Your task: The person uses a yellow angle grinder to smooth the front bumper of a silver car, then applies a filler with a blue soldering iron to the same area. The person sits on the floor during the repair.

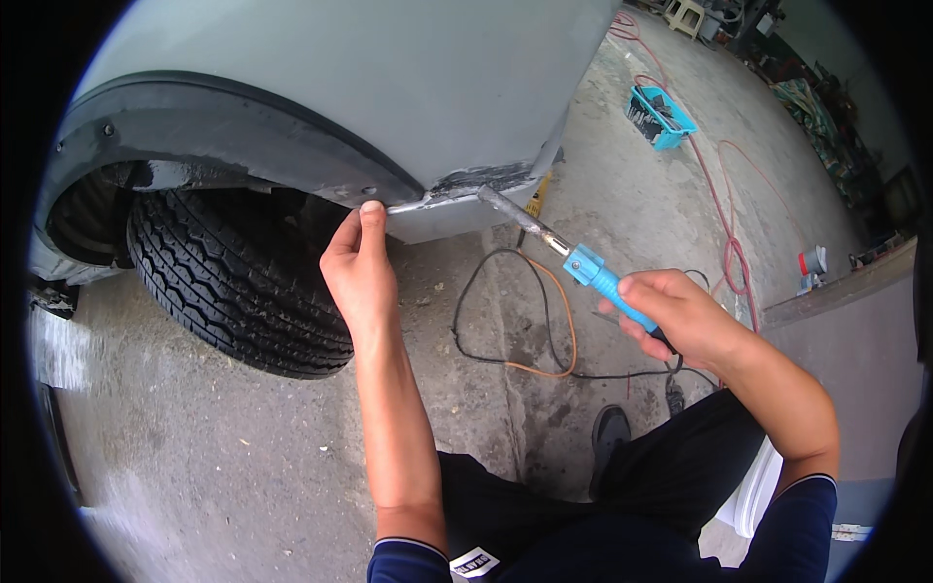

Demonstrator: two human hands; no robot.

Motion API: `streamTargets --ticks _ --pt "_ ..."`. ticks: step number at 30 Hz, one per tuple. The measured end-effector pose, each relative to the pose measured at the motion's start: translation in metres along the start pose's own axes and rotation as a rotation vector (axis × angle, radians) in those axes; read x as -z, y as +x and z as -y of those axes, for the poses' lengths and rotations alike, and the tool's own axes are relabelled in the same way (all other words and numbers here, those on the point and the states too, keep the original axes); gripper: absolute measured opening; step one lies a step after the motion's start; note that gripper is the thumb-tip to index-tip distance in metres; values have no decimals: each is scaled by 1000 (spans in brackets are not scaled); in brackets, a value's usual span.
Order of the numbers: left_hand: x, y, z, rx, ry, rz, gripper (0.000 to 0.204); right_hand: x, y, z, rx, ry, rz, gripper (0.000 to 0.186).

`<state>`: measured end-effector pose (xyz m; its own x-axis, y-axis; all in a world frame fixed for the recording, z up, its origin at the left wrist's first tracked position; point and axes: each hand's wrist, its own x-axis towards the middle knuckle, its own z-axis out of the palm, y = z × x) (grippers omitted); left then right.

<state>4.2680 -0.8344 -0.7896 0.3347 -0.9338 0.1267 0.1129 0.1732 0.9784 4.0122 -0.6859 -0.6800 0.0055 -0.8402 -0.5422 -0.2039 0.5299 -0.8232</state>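
Note:
My right hand [680, 316] is wrapped round the blue handle of a soldering iron [607, 282]. The iron's grey metal tip rests against a dark, rough damaged patch [486, 179] at the lower corner of a grey car bumper [457, 92]. To the left of that patch, my left hand [364, 257] pinches the bottom edge where the black wheel-arch trim [321, 151] meets the bumper. Its thumb presses on the outer side, and the curled fingers are partly hidden behind the edge. A black tyre [233, 282] stands just left of this hand.
Black and orange cable [573, 335] loops over the concrete floor below the iron. A turquoise basket [671, 126] of dark items stands at the upper right, near a red hose [729, 223]. A grey panel [846, 369] is at the right, with a white bucket [753, 491] beside my leg.

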Motion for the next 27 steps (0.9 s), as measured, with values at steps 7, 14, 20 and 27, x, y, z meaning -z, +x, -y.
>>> streamTargets --ticks 7,14,20,27 --pt "1 1 2 13 19 17 43 1 -6 5 -27 -16 -27 38" --pt "1 1 1 -2 11 2 43 2 -13 15 -47 -43 -44 37" --pt "1 1 2 7 20 13 44 1 -14 28 -46 -134 -49 37" --pt "0 1 4 -12 -2 1 44 -2 -12 26 -62 -119 -37 39"
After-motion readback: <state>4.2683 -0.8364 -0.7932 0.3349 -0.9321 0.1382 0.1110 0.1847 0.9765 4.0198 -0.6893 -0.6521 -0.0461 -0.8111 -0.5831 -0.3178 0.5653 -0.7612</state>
